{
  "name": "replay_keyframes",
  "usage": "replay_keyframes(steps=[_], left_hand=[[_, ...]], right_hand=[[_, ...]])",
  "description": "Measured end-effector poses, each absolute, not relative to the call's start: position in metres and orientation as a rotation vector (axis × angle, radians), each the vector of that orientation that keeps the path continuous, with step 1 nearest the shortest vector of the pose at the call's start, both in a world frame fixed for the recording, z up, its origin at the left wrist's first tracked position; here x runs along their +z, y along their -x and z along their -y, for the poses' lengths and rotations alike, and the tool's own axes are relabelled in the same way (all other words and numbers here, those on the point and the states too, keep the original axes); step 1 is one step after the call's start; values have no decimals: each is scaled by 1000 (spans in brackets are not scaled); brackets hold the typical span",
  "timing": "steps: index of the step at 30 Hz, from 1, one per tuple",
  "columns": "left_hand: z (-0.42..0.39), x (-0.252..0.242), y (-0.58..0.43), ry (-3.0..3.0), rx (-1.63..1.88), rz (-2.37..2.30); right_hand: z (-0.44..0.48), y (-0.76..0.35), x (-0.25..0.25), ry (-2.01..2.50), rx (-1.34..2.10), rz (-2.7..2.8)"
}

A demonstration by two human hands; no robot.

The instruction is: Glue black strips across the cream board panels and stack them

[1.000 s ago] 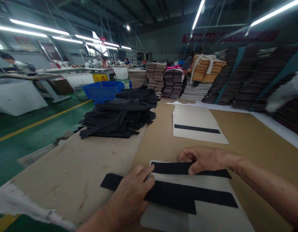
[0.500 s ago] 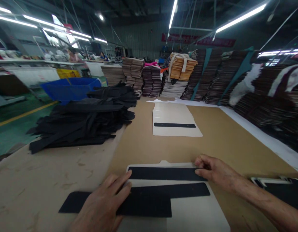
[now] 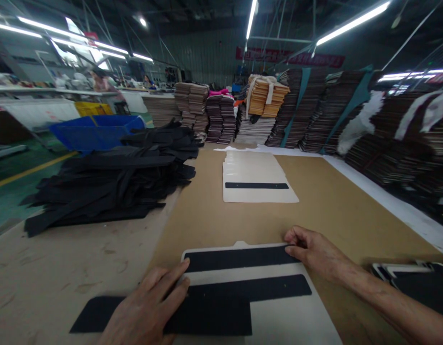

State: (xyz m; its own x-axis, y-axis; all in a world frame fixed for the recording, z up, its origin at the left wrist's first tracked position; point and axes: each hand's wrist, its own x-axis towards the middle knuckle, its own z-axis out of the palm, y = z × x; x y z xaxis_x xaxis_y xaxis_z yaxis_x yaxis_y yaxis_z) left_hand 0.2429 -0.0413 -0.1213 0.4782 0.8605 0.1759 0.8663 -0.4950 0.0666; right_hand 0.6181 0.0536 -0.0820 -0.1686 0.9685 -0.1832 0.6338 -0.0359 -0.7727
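Note:
Before me lies a whitish card panel [image 3: 289,318] with rounded corners and a small tab on its far edge. Along that edge runs a black strip [image 3: 239,258]. My right hand [image 3: 307,249] pinches the strip's right end between thumb and curled fingers. With its fingers stretched out, my left hand [image 3: 153,299] touches the strip's left end with its index fingertip. A second black strip [image 3: 275,286] crosses the panel lower down. Nearer still, a wider black piece [image 3: 221,314] lies partly under my left hand and reaches past the panel's left side.
Farther up the brown tabletop [image 3: 192,211] lies a stack of whitish panels [image 3: 257,167] with a black strip across the top one. A black heap of strips [image 3: 113,177] is at left. Black pieces with pale frames [image 3: 418,282] sit at right. Tall bundled stacks [image 3: 314,110] line the back.
The view has shifted slightly. The panel and its black strips appear a little more slanted, right end higher. Both hands keep their places at the far strip's ends.

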Motion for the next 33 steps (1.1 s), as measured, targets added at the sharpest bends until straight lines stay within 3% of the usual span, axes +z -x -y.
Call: replay_keyframes(steps=[12, 17, 27, 33], left_hand=[[47, -108, -255, 2603, -240, 1648], [44, -105, -255, 2626, -159, 1767], [28, -43, -290, 2699, 255, 1889], [22, -75, -286, 2575, 268, 1883]], right_hand=[[-59, -621, -90, 1731, 1047, 1841], [-55, -620, -88, 1714, 559, 2227], [-9, -561, -64, 1551, -391, 2983], [-1, -555, -73, 1604, -405, 2945]])
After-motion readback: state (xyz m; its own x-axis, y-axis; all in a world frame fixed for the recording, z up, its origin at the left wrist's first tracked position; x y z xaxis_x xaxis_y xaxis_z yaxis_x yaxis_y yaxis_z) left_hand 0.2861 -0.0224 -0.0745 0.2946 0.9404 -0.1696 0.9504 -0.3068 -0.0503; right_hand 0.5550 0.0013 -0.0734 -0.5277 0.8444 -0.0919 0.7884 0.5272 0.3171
